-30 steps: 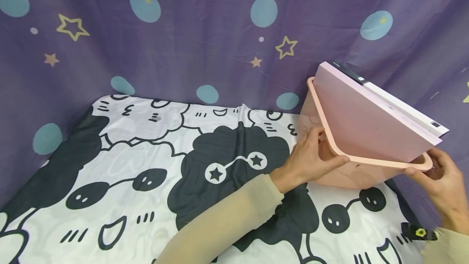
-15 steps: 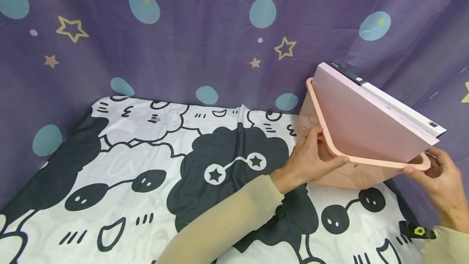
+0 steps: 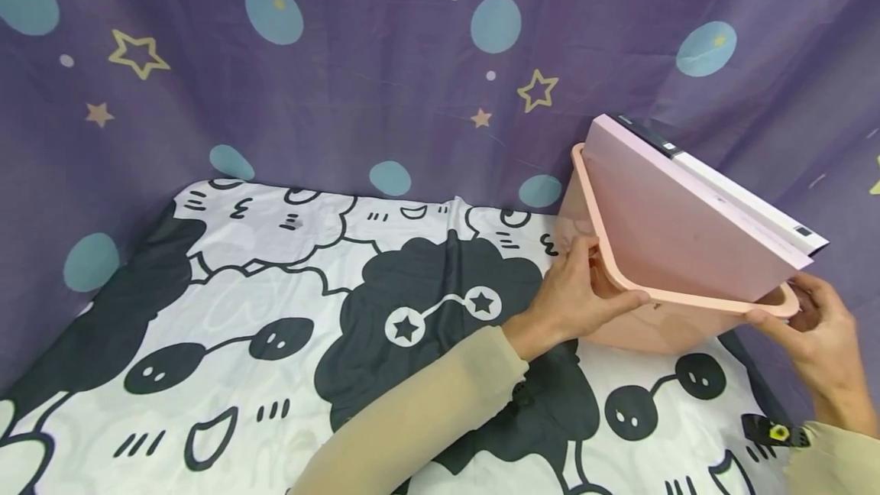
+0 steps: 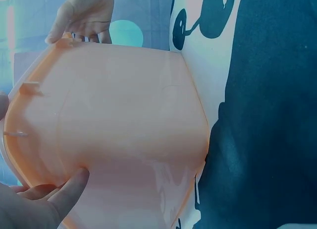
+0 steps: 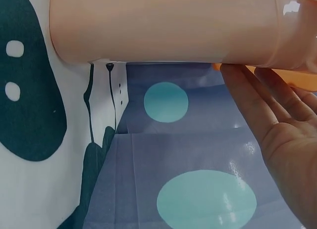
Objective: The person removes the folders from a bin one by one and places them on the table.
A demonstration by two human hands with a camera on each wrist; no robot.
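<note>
A peach plastic bin [image 3: 660,334] stands at the right end of the cloth-covered surface. Tilted inside it are a pale pink flat box or folder [image 3: 687,220] and, behind that, a white and black flat item [image 3: 749,188]; both stick up past the rim. My left hand [image 3: 574,292] grips the bin's near left corner, thumb on the rim and fingers under it. At the right corner my right hand [image 3: 821,334] holds the rim, thumb in front. Its fingers [image 5: 247,93] reach under the rim on the bin's outer side. The bin's bottom contents are hidden.
A white cloth [image 3: 227,342] with black cartoon sheep covers the surface. Behind and to the right hangs a purple curtain [image 3: 357,67] with stars and blue ovals, close to the bin's back. A black band [image 3: 773,431] sits on the right wrist.
The bin has shifted slightly to the left with its contents, and both hands have moved along with it. Their hold on the rim looks the same.
</note>
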